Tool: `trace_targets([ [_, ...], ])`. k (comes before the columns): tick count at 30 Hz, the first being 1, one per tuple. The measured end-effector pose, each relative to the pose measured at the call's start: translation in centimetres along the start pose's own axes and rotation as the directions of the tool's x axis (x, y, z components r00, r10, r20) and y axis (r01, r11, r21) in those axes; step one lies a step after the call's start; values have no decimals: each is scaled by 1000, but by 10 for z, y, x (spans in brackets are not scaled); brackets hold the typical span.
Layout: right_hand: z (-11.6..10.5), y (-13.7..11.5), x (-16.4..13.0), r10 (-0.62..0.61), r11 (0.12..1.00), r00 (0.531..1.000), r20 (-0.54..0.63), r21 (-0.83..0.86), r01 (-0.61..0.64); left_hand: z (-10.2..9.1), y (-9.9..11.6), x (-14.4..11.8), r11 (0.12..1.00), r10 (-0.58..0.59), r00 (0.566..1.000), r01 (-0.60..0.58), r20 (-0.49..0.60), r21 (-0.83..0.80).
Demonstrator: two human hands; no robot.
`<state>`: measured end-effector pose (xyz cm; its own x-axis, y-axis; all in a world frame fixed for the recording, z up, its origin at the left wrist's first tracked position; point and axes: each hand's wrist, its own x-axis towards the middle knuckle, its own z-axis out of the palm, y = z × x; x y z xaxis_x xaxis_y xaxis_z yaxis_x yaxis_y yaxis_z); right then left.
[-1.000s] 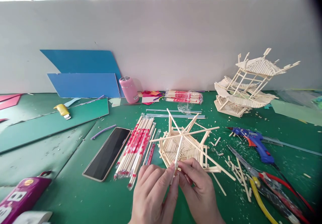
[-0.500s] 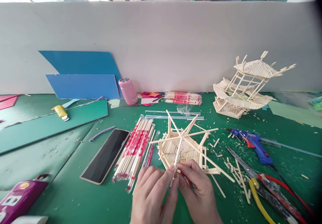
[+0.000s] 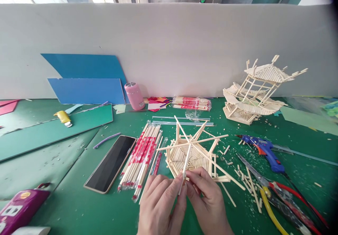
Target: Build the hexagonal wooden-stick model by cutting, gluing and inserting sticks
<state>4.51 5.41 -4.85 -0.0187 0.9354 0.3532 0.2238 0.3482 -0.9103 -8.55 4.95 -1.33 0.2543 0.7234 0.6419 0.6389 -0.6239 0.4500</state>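
A stick frame [image 3: 190, 157] of pale wooden sticks stands in front of me, with a ringed stick floor and several roof sticks crossing above it. My left hand [image 3: 163, 201] pinches the near end of one roof stick [image 3: 187, 159] between thumb and forefinger. From the other side, my right hand [image 3: 207, 196] is closed at the same joint, its fingertips pressed against the stick and the frame's near edge. The fingers partly hide this joint. Left of the frame lie wrapped bundles of wooden sticks [image 3: 142, 154].
A blue glue gun [image 3: 264, 148] and pliers [image 3: 264, 189] lie at right among stick offcuts [image 3: 246, 180]. A finished-looking stick pavilion [image 3: 257, 90] stands at back right. A phone [image 3: 111, 163], a pink canister [image 3: 134, 96] and a purple power strip [image 3: 22, 207] are on the left.
Both hands keep their hold at the same joint with hardly any movement. The view has shifted very slightly.
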Motion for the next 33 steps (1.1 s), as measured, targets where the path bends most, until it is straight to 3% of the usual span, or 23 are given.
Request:
trace_targets([
  [9,1,1,0,-49,999,999,7,-5,49,2,-3,-1,998,60,997,-61,-55,-9],
  [15,1,-1,0,-57,998,998,-8,-14,57,0,-1,-1,999,41,999,-42,-10,-18],
  [33,1,3,-1,-80,997,997,0,-23,80,2,-2,-5,996,85,995,-83,-51,38],
])
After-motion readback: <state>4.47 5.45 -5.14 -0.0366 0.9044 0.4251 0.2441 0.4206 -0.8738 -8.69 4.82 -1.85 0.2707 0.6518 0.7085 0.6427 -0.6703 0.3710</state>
